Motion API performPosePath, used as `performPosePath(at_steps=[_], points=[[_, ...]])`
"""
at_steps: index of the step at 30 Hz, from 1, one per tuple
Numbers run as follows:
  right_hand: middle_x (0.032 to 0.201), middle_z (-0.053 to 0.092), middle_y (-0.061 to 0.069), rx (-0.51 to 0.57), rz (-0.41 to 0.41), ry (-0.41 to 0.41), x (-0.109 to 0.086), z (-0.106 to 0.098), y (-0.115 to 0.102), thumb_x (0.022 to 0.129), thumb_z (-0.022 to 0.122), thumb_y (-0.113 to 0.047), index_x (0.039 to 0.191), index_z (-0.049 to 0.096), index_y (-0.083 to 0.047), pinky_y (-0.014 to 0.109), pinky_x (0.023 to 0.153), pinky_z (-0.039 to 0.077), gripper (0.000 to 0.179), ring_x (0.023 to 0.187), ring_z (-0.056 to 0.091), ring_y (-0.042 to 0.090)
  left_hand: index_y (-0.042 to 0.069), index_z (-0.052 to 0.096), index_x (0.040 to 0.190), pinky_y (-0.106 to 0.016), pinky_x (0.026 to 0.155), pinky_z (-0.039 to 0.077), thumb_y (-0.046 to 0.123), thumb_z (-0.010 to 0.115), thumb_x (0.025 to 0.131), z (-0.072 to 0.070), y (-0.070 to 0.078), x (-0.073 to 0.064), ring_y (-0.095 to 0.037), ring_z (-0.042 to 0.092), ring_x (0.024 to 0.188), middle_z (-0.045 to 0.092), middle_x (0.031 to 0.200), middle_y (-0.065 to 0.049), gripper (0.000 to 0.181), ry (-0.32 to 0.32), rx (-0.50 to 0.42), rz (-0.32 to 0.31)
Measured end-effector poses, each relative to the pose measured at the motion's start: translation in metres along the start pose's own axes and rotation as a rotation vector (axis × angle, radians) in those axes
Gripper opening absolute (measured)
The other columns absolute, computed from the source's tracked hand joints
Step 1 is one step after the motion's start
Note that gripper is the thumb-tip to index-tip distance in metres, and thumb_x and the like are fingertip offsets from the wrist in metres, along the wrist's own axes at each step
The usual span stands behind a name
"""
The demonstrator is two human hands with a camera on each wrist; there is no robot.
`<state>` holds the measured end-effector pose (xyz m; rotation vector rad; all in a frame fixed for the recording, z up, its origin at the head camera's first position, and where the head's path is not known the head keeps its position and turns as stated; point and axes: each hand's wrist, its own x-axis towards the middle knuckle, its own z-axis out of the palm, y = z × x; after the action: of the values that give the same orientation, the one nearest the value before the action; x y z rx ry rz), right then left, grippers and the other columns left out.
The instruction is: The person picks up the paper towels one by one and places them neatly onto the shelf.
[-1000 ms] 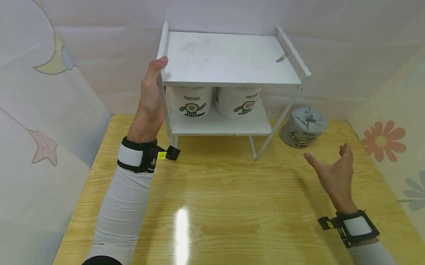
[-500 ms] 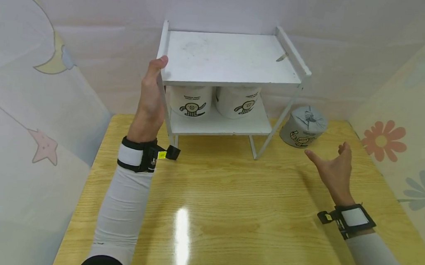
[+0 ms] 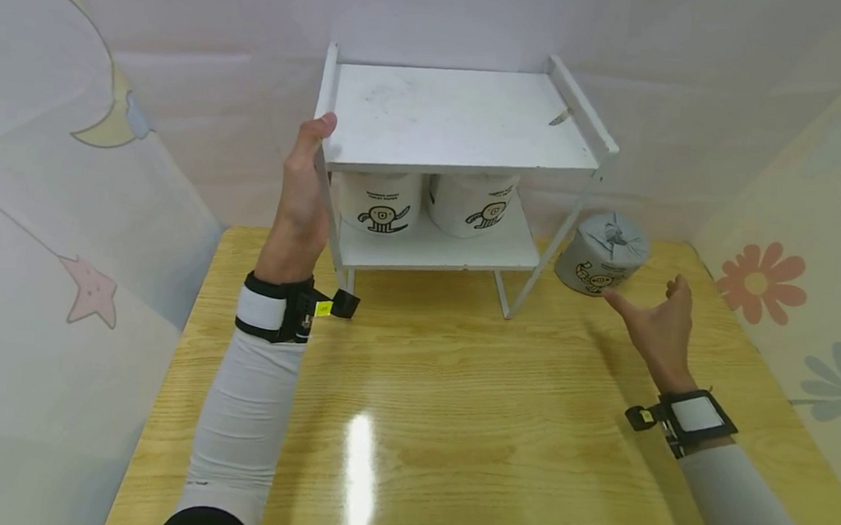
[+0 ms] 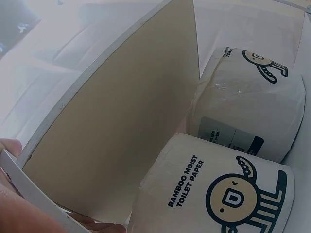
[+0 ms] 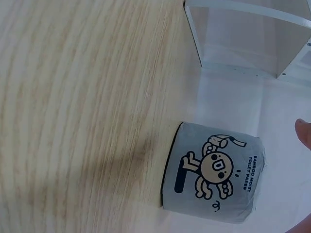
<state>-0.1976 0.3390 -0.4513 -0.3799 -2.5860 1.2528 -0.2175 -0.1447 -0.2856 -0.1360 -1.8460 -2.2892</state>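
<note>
My left hand (image 3: pixel 303 196) grips the left side of a white two-tier shelf (image 3: pixel 461 121), its thumb over the top edge. In the left wrist view, fingers (image 4: pixel 99 226) show round the side bar. Two white-wrapped toilet paper rolls (image 3: pixel 379 203) (image 3: pixel 472 206) stand side by side on the lower tier, their tops hidden by the upper board. A grey-wrapped toilet paper roll (image 3: pixel 602 254) stands upright on the table, right of the shelf. Just in front of it hovers my right hand (image 3: pixel 655 335), thumb and fingers spread and holding nothing; in the right wrist view the grey roll lies clear of the fingertips.
The shelf stands on a wood-grain table (image 3: pixel 438 412) against a pale back wall covering (image 3: pixel 440 9). Printed side panels rise on both sides, one with a pink star (image 3: pixel 92 290), the other with flowers (image 3: pixel 756 281). The shelf's thin metal legs (image 3: pixel 525 291) come close to the grey roll.
My right hand has moved slightly forward and left, closer to the grey roll. The left hand keeps its grip, and the shelf and rolls stay in place.
</note>
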Motion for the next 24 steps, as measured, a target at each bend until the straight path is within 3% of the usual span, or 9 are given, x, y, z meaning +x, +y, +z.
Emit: performPosePath(at_steps=[12, 20, 24], points=[[0.173, 0.009, 0.029, 0.033, -0.023, -0.015, 0.014, 0.004, 0.001, 0.089, 0.082, -0.053, 0.169, -0.002, -0.006, 0.068, 0.123, 0.023, 0.125, 0.159, 0.014, 0.046, 0.012, 0.018, 0.168, -0.042, 0.129, -0.01, 0.044, 0.04, 0.104, -0.001, 0.0, 0.0, -0.009, -0.01, 0.16, -0.004, 0.178, 0.001, 0.074, -0.015, -0.006, -0.014], [0.173, 0.007, 0.029, 0.037, 0.005, -0.031, 0.022, 0.009, 0.002, 0.089, 0.081, -0.055, 0.169, -0.004, -0.005, 0.067, 0.123, 0.024, 0.127, 0.159, 0.013, 0.047, 0.012, 0.012, 0.169, -0.042, 0.129, -0.01, 0.044, 0.038, 0.104, 0.0, 0.0, 0.0, -0.009, -0.011, 0.16, -0.004, 0.178, 0.002, 0.077, -0.022, -0.012, -0.012], [0.173, 0.006, 0.028, 0.044, 0.027, -0.039, 0.027, 0.013, 0.002, 0.09, 0.08, -0.055, 0.169, -0.006, -0.005, 0.065, 0.125, 0.023, 0.127, 0.16, 0.012, 0.046, 0.011, 0.017, 0.168, -0.041, 0.13, -0.009, 0.043, 0.038, 0.104, -0.001, 0.0, 0.0, -0.009, -0.01, 0.16, -0.002, 0.178, 0.001, 0.074, -0.021, -0.005, -0.009]])
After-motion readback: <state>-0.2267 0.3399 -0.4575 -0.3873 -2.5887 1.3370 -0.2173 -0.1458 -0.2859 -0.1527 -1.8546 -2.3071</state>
